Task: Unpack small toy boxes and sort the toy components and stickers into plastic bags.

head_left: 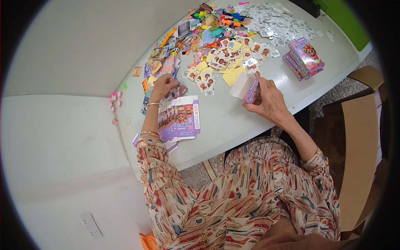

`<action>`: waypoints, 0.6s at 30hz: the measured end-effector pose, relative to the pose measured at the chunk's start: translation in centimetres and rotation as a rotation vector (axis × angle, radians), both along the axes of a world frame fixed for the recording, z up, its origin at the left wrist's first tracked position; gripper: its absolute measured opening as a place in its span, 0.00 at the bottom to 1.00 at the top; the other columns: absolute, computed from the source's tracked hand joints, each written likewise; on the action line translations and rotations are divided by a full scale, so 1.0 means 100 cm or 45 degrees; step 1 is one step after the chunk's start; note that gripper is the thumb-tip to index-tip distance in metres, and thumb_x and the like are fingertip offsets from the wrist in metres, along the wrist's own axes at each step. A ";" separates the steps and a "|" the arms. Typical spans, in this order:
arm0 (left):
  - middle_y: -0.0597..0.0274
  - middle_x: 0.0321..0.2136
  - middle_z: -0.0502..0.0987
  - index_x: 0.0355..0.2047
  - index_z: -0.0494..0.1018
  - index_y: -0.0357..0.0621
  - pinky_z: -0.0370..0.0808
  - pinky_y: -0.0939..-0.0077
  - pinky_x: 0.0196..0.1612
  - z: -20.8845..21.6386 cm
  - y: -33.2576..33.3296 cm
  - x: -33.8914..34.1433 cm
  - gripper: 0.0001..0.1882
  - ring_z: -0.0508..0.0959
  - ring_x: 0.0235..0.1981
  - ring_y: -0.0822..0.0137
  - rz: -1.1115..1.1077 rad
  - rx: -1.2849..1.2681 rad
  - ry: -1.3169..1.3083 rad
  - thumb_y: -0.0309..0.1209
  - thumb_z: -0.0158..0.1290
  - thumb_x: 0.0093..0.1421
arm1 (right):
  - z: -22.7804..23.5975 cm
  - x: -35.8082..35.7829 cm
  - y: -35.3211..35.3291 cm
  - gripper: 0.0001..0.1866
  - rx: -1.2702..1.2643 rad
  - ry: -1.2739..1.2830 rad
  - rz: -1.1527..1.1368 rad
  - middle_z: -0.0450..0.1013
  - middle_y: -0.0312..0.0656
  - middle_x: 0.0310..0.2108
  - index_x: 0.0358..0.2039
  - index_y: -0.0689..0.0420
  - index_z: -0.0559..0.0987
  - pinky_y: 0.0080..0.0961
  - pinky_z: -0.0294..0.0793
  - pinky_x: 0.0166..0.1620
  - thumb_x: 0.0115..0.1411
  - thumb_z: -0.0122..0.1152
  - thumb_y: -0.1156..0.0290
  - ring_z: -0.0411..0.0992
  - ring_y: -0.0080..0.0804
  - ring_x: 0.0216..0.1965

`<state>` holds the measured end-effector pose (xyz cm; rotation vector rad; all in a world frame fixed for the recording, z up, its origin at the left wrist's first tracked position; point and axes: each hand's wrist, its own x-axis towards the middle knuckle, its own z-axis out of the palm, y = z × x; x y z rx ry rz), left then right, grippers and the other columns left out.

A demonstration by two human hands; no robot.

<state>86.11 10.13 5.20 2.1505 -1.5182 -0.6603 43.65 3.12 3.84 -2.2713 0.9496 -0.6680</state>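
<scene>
My right hand grips a small purple printed carton above the table, its white end flap standing open to the left. On the left, my left hand has its fingers bent and pinched on a small brownish-pink printed card; part of it is hidden by the fingers. Just below that hand, flattened purple cartons lie fanned in an overlapping stack, partly under my left wrist. Beyond the left hand spreads a heap of printed cards and packets.
Yellow and white picture cards lie mid-table, with small colourful toys behind them. Clear printed sachets are heaped at the back. Filled purple cartons are stacked at the right. An open cardboard box stands beside the table's right edge.
</scene>
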 end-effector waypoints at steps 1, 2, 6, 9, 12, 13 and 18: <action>0.67 0.21 0.73 0.24 0.73 0.38 0.68 0.80 0.27 0.003 -0.007 -0.003 0.09 0.70 0.23 0.77 0.000 -0.130 0.038 0.28 0.63 0.49 | 0.000 0.001 0.000 0.51 -0.003 -0.004 -0.006 0.69 0.58 0.44 0.61 0.67 0.57 0.40 0.71 0.49 0.43 0.71 0.54 0.68 0.52 0.46; 0.67 0.21 0.73 0.24 0.73 0.38 0.68 0.80 0.27 0.011 -0.016 -0.011 0.09 0.70 0.23 0.77 -0.012 -0.130 0.040 0.28 0.63 0.49 | 0.000 0.002 0.001 0.51 -0.004 0.006 -0.018 0.70 0.58 0.43 0.60 0.67 0.57 0.41 0.71 0.48 0.42 0.71 0.54 0.69 0.52 0.45; 0.71 0.22 0.74 0.28 0.75 0.40 0.65 0.85 0.23 0.050 -0.040 -0.050 0.04 0.69 0.21 0.82 -0.031 -0.285 0.162 0.25 0.60 0.53 | 0.013 0.005 0.003 0.49 -0.010 0.099 -0.057 0.71 0.56 0.37 0.58 0.67 0.59 0.41 0.73 0.43 0.41 0.71 0.53 0.70 0.52 0.41; 0.69 0.24 0.75 0.31 0.73 0.38 0.70 0.86 0.25 0.078 -0.045 -0.106 0.05 0.73 0.24 0.80 0.040 -0.501 0.541 0.25 0.58 0.57 | 0.016 0.005 0.000 0.47 -0.094 0.173 -0.082 0.72 0.53 0.31 0.54 0.66 0.61 0.40 0.75 0.38 0.41 0.72 0.51 0.72 0.50 0.38; 0.65 0.26 0.76 0.37 0.71 0.37 0.72 0.84 0.26 0.087 -0.048 -0.172 0.08 0.74 0.26 0.78 0.023 -0.747 0.663 0.24 0.56 0.58 | 0.011 0.002 -0.006 0.45 -0.101 0.241 -0.129 0.73 0.52 0.28 0.51 0.65 0.62 0.39 0.75 0.34 0.40 0.71 0.50 0.73 0.49 0.34; 0.62 0.27 0.76 0.42 0.68 0.35 0.74 0.82 0.27 0.090 -0.038 -0.184 0.11 0.75 0.28 0.77 0.002 -0.790 0.685 0.22 0.55 0.59 | 0.012 0.005 -0.004 0.45 -0.104 0.233 -0.120 0.73 0.52 0.28 0.51 0.65 0.62 0.39 0.75 0.34 0.40 0.71 0.50 0.73 0.49 0.34; 0.62 0.28 0.76 0.40 0.70 0.35 0.76 0.83 0.30 0.060 -0.016 -0.239 0.08 0.77 0.28 0.76 0.040 -0.934 0.519 0.21 0.54 0.60 | 0.012 0.002 -0.003 0.45 -0.127 0.204 -0.114 0.73 0.52 0.26 0.51 0.66 0.63 0.39 0.74 0.32 0.41 0.70 0.48 0.74 0.49 0.29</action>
